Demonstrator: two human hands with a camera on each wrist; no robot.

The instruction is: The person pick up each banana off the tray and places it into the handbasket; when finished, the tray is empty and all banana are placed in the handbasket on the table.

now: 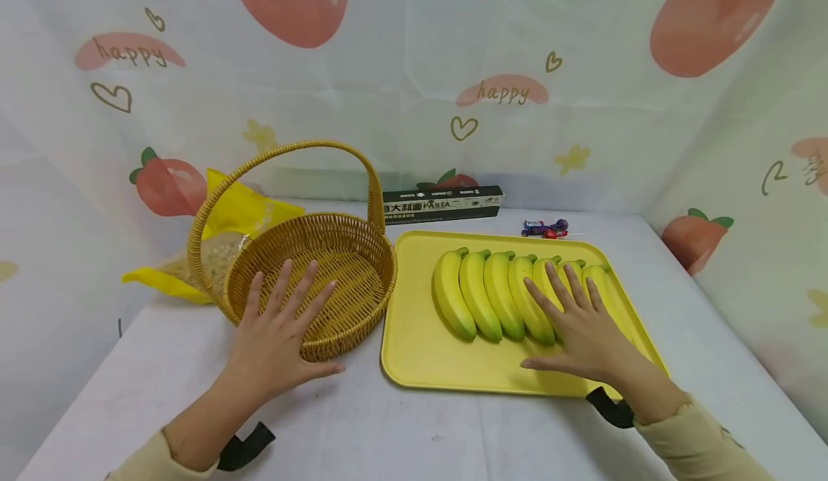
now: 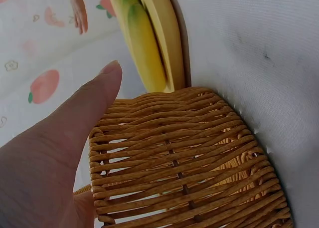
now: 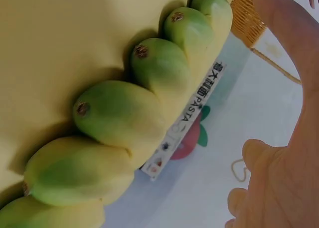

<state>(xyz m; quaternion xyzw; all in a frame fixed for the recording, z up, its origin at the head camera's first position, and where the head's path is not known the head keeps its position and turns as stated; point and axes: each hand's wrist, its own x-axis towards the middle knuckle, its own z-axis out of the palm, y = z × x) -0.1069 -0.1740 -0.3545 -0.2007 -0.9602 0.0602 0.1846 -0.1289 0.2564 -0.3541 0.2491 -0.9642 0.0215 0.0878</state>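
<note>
My left hand (image 1: 274,344) hovers with fingers spread over the near side of a woven wicker basket (image 1: 388,269), which has a tall looped handle. In the left wrist view, the basket's woven wall (image 2: 184,163) lies just beyond the thumb. My right hand (image 1: 585,333) is also spread wide, above the right part of a row of several yellow-green bananas (image 1: 453,298). They lie side by side on a yellow tray (image 1: 427,366). In the right wrist view, the blunt green banana tips (image 3: 119,108) point toward the camera. Neither hand holds anything.
Behind the basket lies a yellow bag (image 1: 259,208) with a clear part showing pale contents. A black-and-white pasta box (image 1: 446,204) stands at the back. Small wrapped candies (image 1: 546,229) sit behind the tray. A printed cloth backdrop (image 1: 401,71) rises behind the white table (image 1: 427,438).
</note>
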